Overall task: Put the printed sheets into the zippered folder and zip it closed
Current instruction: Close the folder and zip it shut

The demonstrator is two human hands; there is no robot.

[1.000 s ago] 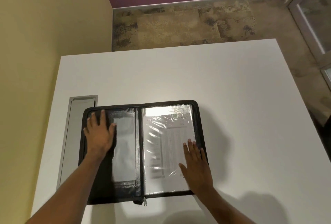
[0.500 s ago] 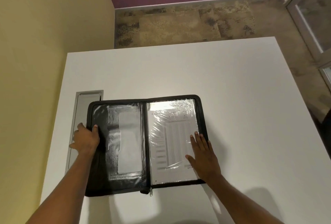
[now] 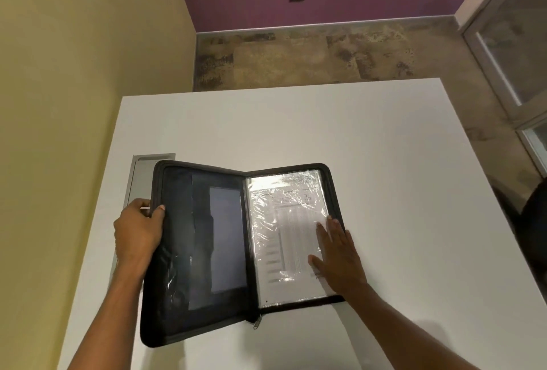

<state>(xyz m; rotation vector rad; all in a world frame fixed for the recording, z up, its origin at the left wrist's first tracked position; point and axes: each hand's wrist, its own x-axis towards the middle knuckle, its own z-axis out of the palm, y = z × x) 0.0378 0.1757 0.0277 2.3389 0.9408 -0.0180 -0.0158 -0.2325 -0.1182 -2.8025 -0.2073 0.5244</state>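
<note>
Your left hand [image 3: 137, 235] is pinching the zippered folder's [image 3: 207, 251] nine-o'clock cover, lifting it; your right hand [image 3: 337, 257], spread flat, is pinning the printed sheets [image 3: 284, 236] inside. Closing carelessly risks creasing them.

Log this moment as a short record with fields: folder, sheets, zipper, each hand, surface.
folder: black zippered folder open on the table, left cover lifted off the surface
sheets: printed white sheets under a clear plastic sleeve in the right half
zipper: metal pull at the near end of the spine, unzipped
left hand: grips the left cover's outer edge
right hand: flat, fingers pressing the sheets
surface: white table
</note>
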